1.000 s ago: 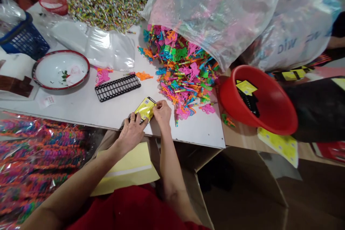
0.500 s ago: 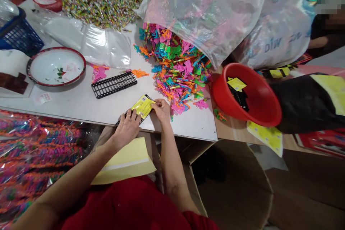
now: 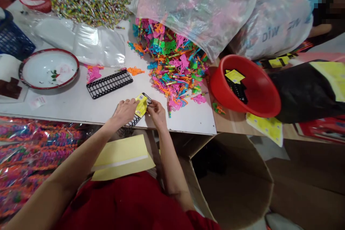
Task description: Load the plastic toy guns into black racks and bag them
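At the table's front edge, a black plastic grid lies slanted, with a glossy yellow label around its middle. My left hand presses on the label's left side, its fingers close together. At the right edge of the grid, my right hand pinches the grid beside the label; its fingertips are partly hidden. A second black plastic grid lies flat further back, beside a pink plastic piece and an orange one.
A heap of coloured plastic pieces spills from a large clear bag. On the right stands a red basin holding labelled black grids. An enamel bowl is at left. Yellow paper lies below the table edge, near an open cardboard box.
The yellow label has turned and looks narrower, folded over the grid. My left hand has moved up and left slightly, and my right hand has shifted to the grid's edge.
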`<control>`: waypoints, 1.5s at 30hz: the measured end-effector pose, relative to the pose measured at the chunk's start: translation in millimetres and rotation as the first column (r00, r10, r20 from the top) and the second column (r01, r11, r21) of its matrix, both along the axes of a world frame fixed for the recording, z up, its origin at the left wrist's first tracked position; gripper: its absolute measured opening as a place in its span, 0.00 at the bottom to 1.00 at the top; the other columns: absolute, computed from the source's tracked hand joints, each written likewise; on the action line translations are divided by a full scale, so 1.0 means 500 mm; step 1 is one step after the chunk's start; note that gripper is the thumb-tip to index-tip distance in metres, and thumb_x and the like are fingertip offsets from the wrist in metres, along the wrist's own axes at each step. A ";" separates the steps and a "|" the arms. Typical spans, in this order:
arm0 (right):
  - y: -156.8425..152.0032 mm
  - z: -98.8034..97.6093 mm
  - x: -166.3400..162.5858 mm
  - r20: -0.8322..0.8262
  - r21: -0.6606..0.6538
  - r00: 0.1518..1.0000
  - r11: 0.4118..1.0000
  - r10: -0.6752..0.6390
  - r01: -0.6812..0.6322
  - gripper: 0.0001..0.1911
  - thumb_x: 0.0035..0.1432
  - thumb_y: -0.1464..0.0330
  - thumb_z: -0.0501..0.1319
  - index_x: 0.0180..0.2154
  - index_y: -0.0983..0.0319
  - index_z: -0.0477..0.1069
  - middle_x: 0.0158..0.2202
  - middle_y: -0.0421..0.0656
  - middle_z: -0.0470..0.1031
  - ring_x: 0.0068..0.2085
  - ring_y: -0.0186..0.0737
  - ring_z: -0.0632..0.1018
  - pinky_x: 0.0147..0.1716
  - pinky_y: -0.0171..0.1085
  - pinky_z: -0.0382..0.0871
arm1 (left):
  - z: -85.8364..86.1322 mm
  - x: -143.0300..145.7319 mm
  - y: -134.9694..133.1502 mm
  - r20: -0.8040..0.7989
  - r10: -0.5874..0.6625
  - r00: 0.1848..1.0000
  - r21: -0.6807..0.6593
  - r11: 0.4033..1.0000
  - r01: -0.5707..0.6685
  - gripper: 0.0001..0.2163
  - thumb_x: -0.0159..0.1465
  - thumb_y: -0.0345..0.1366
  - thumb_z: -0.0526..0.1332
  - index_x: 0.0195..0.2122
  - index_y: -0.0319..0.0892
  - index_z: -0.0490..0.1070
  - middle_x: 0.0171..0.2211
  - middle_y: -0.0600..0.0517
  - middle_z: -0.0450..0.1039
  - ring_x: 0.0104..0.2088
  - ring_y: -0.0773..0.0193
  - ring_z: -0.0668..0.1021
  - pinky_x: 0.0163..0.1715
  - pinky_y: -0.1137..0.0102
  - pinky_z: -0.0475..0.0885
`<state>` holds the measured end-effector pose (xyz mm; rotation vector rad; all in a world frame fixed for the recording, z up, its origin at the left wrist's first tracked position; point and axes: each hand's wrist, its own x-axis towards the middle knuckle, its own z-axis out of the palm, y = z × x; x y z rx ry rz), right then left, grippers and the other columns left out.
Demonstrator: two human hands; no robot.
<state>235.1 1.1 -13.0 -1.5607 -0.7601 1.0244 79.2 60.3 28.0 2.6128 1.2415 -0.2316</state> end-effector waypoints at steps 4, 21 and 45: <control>-0.016 0.001 -0.015 0.174 -0.071 0.981 0.995 0.085 -0.074 0.23 0.47 0.64 0.62 0.47 0.61 0.69 0.25 0.34 0.73 0.27 0.35 0.75 0.31 0.36 0.71 | -0.010 0.007 0.002 -0.007 0.000 1.000 0.008 1.000 0.000 0.24 0.63 0.24 0.47 0.60 0.39 0.61 0.49 0.40 0.69 0.49 0.52 0.73 0.46 0.59 0.68; 0.003 0.020 -0.046 0.284 -0.089 0.958 0.994 -0.033 0.061 0.14 0.51 0.68 0.56 0.41 0.63 0.69 0.22 0.34 0.69 0.24 0.34 0.71 0.27 0.33 0.67 | -0.017 -0.004 0.018 0.023 -0.034 0.999 -0.025 0.999 0.035 0.21 0.63 0.23 0.48 0.56 0.43 0.64 0.45 0.44 0.70 0.45 0.55 0.76 0.43 0.61 0.69; 0.079 0.074 0.044 0.969 -0.161 0.035 0.735 0.243 -0.659 0.07 0.67 0.72 0.55 0.40 0.61 0.73 0.41 0.44 0.76 0.43 0.39 0.73 0.41 0.35 0.65 | -0.033 -0.014 0.014 0.072 -0.060 0.996 0.012 0.998 0.060 0.19 0.65 0.25 0.47 0.54 0.44 0.66 0.42 0.45 0.69 0.44 0.54 0.74 0.43 0.59 0.67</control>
